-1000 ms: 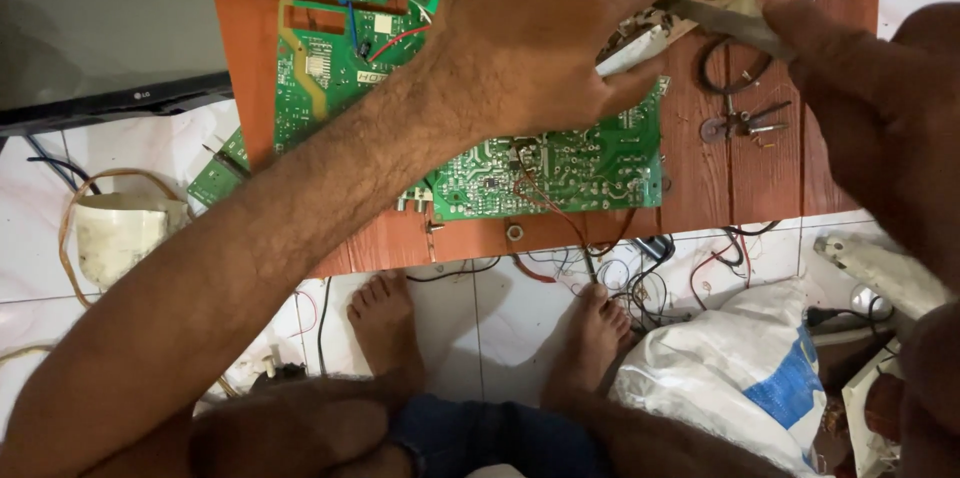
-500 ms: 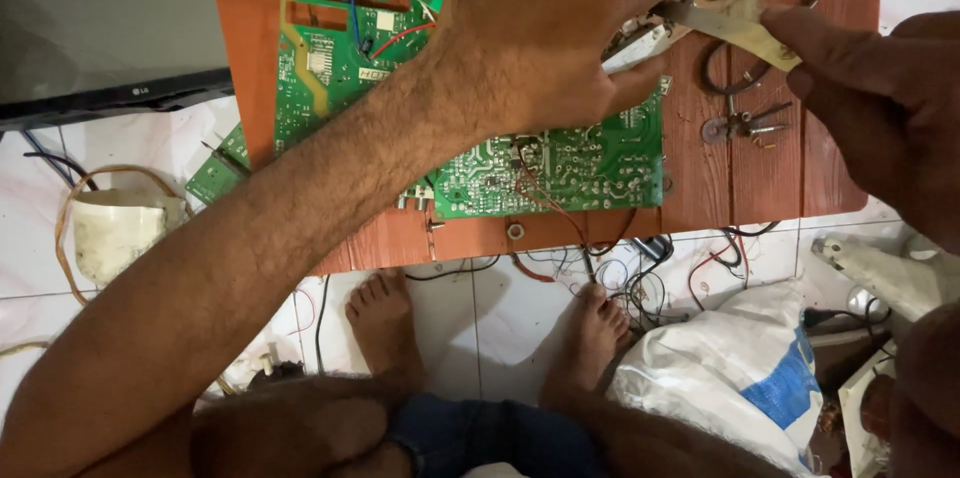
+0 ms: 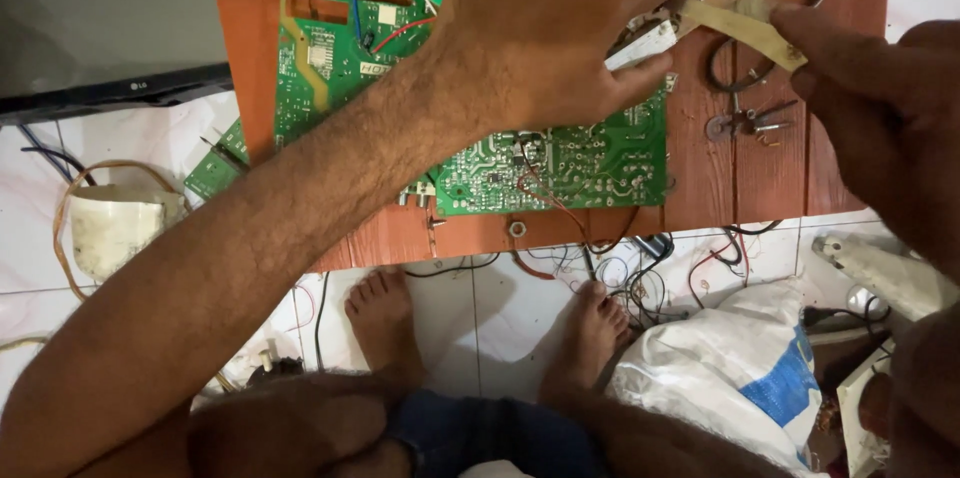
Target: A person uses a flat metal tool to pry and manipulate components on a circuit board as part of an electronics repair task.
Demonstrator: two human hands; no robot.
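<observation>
Two hands meet above the red-brown wooden table (image 3: 770, 178): left hand (image 3: 560, 28) fingers clamp a small white component (image 3: 642, 44), right hand (image 3: 860, 88) pinches a flat beige strip (image 3: 745, 28), which may slip onto the green circuit board (image 3: 560, 166) below.

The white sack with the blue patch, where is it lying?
The white sack lies on the tiled floor at the lower right of the head view, beside the person's right foot, below the wooden board's edge.
</observation>
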